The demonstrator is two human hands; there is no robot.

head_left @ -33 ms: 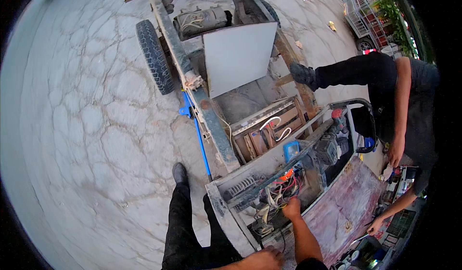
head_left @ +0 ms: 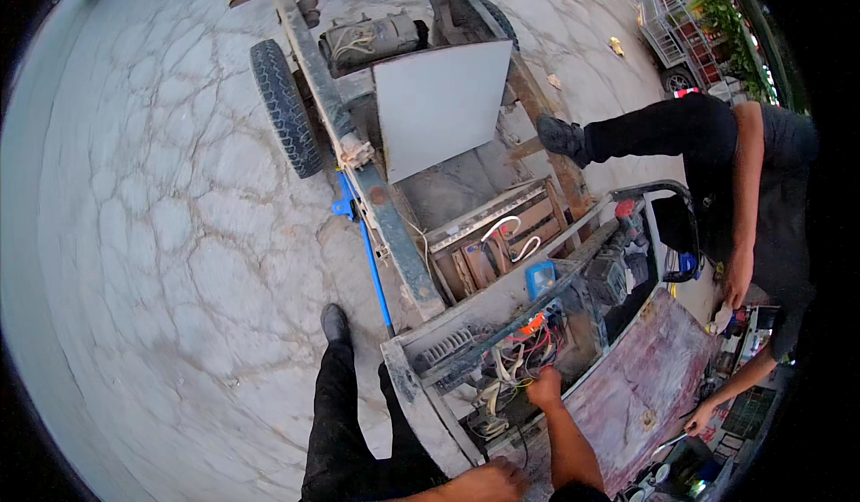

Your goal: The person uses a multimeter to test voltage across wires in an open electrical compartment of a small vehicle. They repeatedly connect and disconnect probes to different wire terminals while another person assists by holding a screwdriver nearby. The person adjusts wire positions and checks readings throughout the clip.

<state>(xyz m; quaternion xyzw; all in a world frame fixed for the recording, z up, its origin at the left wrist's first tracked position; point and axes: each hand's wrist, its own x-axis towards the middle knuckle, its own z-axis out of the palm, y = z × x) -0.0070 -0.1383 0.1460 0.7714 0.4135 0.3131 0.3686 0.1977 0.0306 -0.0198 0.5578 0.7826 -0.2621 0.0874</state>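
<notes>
My right hand (head_left: 545, 387) reaches into an open compartment at the front of a stripped vehicle frame. Its fingers are closed at the edge of a tangle of coloured wires (head_left: 512, 365), seemingly on a wire. Below it, my left hand (head_left: 494, 481) is beside the compartment's near edge. Its fingers are smeared and partly hidden, so its grip cannot be made out. A thin dark cable (head_left: 525, 444) runs down between the two hands. An orange part (head_left: 532, 326) lies among the wires.
A person (head_left: 717, 153) on the right rests one foot on the frame. Cordless power tools (head_left: 609, 274) and a blue box (head_left: 540, 278) sit across the compartment. A white panel (head_left: 443, 108) leans inside the frame. A blue jack handle (head_left: 374, 274) stands along the left rail (head_left: 394, 233).
My left hand has shifted slightly and looks more blurred. My right hand stays at the wires. The whole view has moved very slightly.
</notes>
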